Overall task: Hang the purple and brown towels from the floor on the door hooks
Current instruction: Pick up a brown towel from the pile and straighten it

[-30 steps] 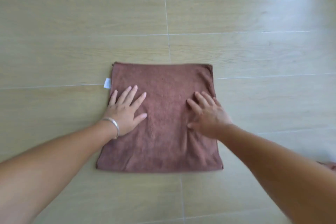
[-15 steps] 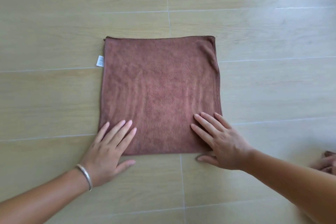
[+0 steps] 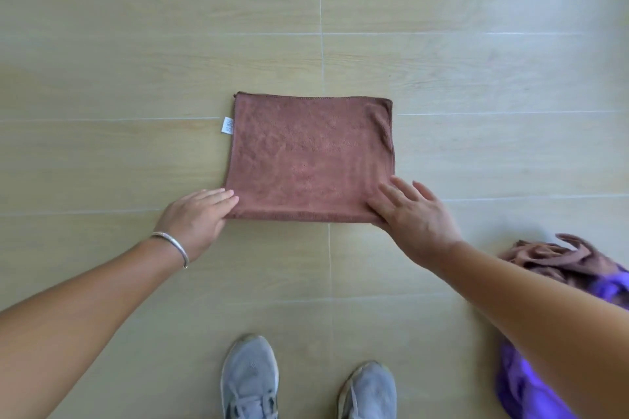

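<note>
A brown towel (image 3: 309, 156) lies flat on the wood-look floor, a white tag at its left edge. My left hand (image 3: 195, 219) holds the near left corner, fingers on top and thumb at the edge. My right hand (image 3: 413, 211) holds the near right corner, with spread fingers on top and the thumb tucked at the edge. At the right lie a crumpled second brown towel (image 3: 551, 255) and a purple towel (image 3: 527, 388), both partly hidden behind my right forearm. No door or hooks are in view.
My two grey shoes (image 3: 250, 381) stand on the floor (image 3: 136, 61) just behind the flat towel. Pale plank flooring stretches all round it.
Both hands slid from the towel's middle back to its near corners. The view pulled back, bringing my shoes and the heap of towels at the right into sight.
</note>
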